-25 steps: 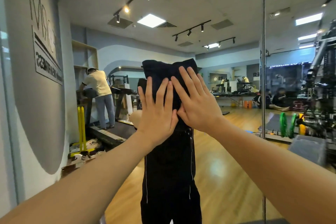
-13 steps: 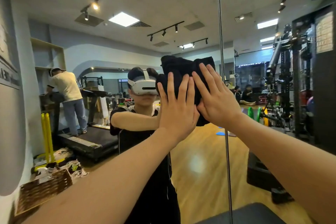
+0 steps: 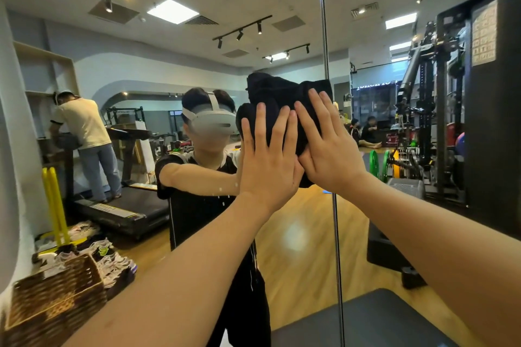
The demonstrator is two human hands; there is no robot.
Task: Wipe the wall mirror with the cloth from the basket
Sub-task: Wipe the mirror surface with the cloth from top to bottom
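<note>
Black cloth [image 3: 284, 98] pressed flat to mirror [image 3: 366, 220] under both hands, fingers [image 3: 260, 121] spread open; shifted rightward to panel seam [image 3: 324, 36]; wiping mid-course.

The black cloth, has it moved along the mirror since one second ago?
Yes. The cloth has moved right: earlier it was well left of the vertical mirror seam; now its right edge reaches the seam.

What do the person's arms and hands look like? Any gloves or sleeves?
Both are bare. The left hand and right hand wear no gloves, rings or watch, and no sleeve shows along either forearm. The mirror reflection shows a short black sleeve ending above the elbow.
</note>
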